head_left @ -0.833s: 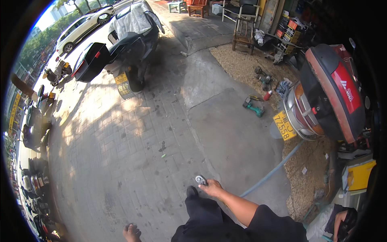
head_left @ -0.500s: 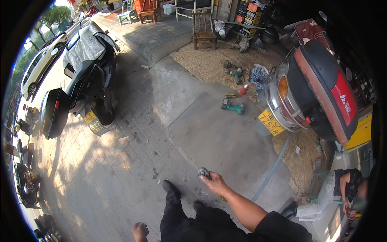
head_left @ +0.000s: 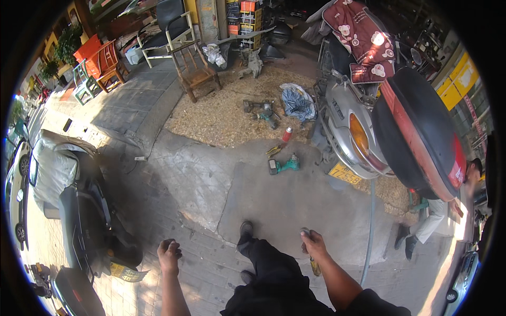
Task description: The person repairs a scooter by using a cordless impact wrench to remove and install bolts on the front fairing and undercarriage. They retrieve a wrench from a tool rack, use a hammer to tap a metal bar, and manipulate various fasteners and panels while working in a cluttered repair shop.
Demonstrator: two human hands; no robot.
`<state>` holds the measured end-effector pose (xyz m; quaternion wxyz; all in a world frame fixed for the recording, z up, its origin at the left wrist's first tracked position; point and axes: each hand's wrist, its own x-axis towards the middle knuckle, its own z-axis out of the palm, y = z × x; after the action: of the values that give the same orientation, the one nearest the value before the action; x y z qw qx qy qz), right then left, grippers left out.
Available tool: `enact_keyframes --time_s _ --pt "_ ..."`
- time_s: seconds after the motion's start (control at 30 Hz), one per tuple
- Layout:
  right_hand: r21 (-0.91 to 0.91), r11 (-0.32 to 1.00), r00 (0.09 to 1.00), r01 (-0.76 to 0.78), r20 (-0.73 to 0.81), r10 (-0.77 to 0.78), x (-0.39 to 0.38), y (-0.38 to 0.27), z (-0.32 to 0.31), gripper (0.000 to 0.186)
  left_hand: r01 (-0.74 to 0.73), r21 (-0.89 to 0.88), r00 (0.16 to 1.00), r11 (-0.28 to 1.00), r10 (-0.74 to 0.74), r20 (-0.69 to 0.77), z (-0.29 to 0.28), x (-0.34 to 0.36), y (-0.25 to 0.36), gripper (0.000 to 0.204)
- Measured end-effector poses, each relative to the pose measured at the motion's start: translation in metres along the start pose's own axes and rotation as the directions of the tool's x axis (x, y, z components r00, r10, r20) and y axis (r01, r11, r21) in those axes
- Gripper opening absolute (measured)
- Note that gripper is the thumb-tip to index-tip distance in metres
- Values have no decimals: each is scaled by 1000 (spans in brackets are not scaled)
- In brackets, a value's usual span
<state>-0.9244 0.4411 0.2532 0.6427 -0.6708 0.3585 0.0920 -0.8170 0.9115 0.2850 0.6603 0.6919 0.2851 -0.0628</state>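
Observation:
My right hand is closed around a small round grey metal part, which shows at the fingertips. Below the same hand sticks out a tool with a yellowish handle; its other end is hidden in the palm. My left hand is raised on the other side of my body, fingers curled in; whether anything is inside cannot be seen. On the ground ahead lie a green cordless power tool, yellow-handled pliers and a red spray can.
A silver scooter with a red-and-black seat stands at right, a hose running below it. Another dark scooter is parked at left. Farther off are a wooden chair, more power tools and a blue rag. A person sits at right.
My view has swung right and I have stepped toward the tools. The left hand has come up higher into view; the right hand still grips the metal part.

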Motion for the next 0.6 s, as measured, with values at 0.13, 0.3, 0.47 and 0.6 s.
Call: enact_keyframes --time_s 0.13,0.3,0.47,0.6 --pt "184 983 987 10 -158 19 88 -54 51 38 4 77 995 997 -12 98 46 89 65 19" --pt "435 900 988 -3 -138 69 209 -172 110 33 93 190 990 977 -112 91 113 165 145 21" --pt "885 464 996 -26 60 -59 300 -311 149 37 -324 365 821 873 68 566 229 253 229 29" --pt "984 178 979 -13 49 -198 360 -395 172 36 -554 259 472 792 42 881 356 330 279 44"
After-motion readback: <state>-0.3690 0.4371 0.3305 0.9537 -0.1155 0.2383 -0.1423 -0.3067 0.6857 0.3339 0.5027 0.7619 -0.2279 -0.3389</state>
